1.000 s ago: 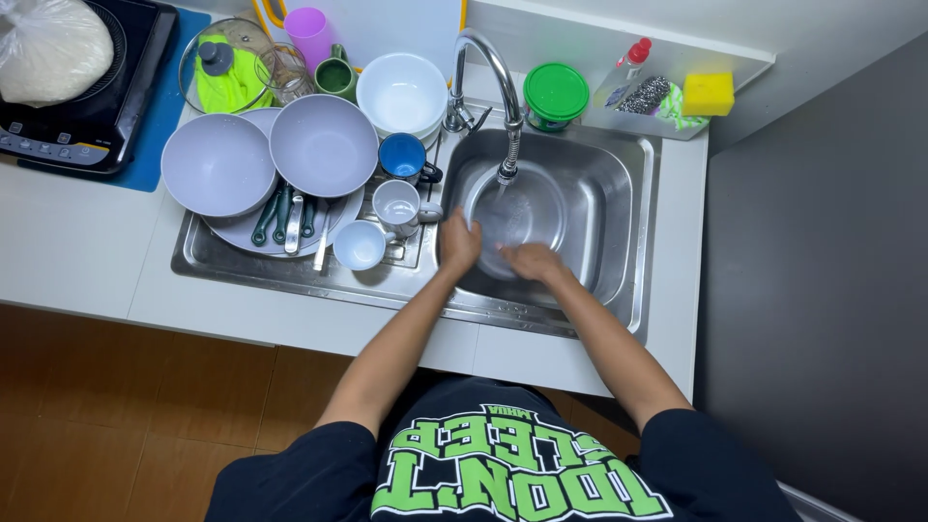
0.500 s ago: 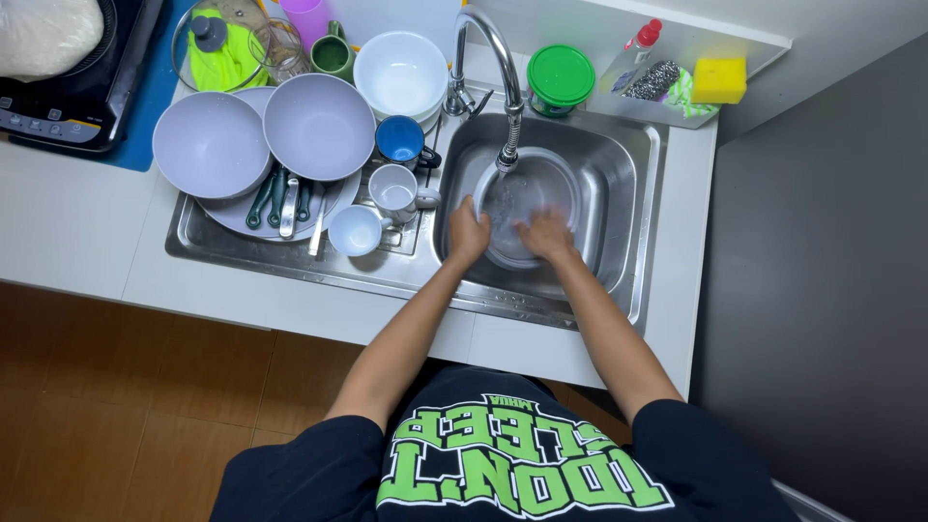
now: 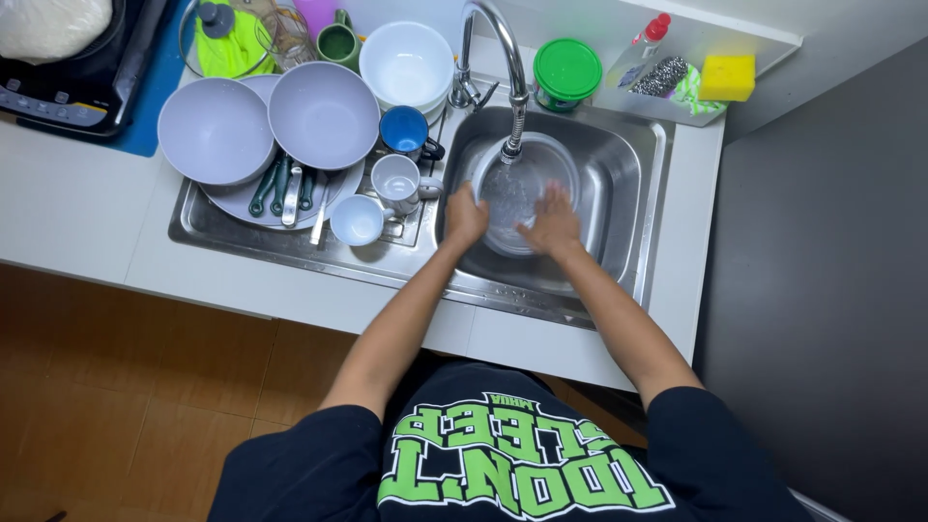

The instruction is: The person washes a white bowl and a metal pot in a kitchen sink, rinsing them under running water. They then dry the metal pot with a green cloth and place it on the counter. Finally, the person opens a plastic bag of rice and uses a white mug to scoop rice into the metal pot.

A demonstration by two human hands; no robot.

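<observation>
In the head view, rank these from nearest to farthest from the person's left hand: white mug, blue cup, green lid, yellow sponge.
From the left hand:
1. White mug, just beside it on the drainer.
2. Blue cup, behind the mug.
3. Green lid, behind the sink.
4. Yellow sponge, far back corner.

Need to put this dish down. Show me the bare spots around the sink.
Bare white counter lies left of the drainboard, below the cooktop, and along the front edge. The drainboard is packed with bowls and cups. Both hands, left hand and right hand, hold a bowl in the basin.
</observation>
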